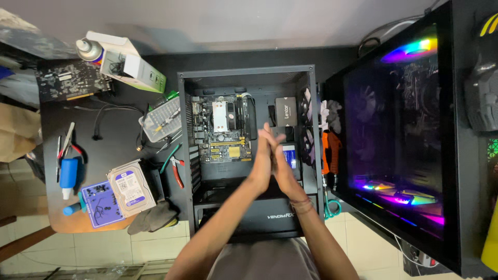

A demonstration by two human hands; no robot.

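Black open computer case lies on the table; left hand and right hand press palms together above it, holding nothing; motherboard is just left of them.

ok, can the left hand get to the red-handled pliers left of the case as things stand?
Probably yes. The left hand is pressed palm to palm against the right hand above the open case and holds nothing. The pliers lie uncovered on the table just outside the case's left wall, with nothing between.
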